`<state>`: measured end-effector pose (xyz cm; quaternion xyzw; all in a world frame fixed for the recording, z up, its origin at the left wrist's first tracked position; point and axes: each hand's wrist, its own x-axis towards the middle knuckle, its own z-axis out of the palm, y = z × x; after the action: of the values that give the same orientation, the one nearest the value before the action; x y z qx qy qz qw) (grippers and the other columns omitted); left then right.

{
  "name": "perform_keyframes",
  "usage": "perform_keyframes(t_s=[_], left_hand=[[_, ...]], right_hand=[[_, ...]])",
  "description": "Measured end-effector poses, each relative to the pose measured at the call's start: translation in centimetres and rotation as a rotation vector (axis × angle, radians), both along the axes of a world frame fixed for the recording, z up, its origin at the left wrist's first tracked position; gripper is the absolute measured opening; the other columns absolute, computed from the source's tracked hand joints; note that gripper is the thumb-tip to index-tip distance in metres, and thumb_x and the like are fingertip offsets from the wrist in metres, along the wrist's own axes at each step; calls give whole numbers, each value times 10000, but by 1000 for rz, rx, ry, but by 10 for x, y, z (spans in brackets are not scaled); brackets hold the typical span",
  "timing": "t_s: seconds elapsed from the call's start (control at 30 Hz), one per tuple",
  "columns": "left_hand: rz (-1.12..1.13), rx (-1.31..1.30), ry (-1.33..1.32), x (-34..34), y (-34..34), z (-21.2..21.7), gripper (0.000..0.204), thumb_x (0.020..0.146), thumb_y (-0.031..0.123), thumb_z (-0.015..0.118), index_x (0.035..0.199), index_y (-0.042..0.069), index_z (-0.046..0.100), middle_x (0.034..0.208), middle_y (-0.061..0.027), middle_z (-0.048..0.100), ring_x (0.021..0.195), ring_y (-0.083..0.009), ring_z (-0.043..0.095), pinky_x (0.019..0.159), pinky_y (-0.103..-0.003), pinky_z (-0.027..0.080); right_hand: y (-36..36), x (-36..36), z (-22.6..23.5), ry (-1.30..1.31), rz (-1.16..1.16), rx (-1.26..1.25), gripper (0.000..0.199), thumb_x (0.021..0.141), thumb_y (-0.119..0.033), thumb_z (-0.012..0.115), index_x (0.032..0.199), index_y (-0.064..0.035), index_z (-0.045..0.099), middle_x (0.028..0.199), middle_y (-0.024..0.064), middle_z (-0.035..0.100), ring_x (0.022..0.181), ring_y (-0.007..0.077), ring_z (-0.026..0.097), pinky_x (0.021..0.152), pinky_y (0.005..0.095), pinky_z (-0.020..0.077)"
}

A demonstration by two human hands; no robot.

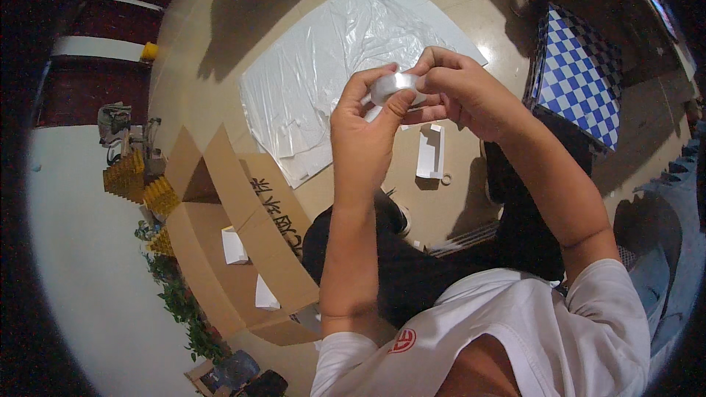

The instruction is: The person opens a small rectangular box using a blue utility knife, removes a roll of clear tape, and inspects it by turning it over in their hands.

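A small roll of clear tape (pixel 392 87) is held up in front of me between both hands. My left hand (pixel 362 126) grips it from below with thumb and fingers. My right hand (pixel 463 88) closes on it from the right, fingers curled over its top edge. Below the hands, on the beige floor, lies a small open white box (pixel 431 151) with a tiny ring beside it (pixel 446 178).
A large clear plastic sheet (pixel 331 59) is spread on the floor. An open cardboard box (pixel 235 242) holding white pieces stands at the left. A blue-and-white checkered box (pixel 577 77) sits at the right. Yellow stacks (pixel 143 184) and green leaves (pixel 180 309) line the left wall.
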<state>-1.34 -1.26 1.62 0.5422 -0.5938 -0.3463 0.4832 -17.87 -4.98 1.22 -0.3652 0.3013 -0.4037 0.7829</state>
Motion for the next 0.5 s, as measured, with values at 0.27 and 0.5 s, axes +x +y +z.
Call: perform_keyframes(t_s=[0.27, 0.5], left_hand=[[-42, 94, 191, -17, 9, 5, 228, 864, 43, 668, 1088, 20, 629, 1048, -84, 667, 910, -137, 630, 789, -263, 513], [-19, 131, 7, -16, 9, 3, 226, 833, -36, 653, 1056, -3, 636, 1007, -76, 676, 911, -147, 646, 784, -266, 518]], right_hand=[[-1, -5, 0, 83, 26, 5, 285, 820, -174, 627, 943, 35, 477, 917, 109, 555, 806, 212, 667, 760, 329, 599], [-2, -3, -4, 242, -8, -44, 253, 810, -204, 632, 904, -3, 510, 856, 60, 530, 737, 117, 615, 671, 254, 557]])
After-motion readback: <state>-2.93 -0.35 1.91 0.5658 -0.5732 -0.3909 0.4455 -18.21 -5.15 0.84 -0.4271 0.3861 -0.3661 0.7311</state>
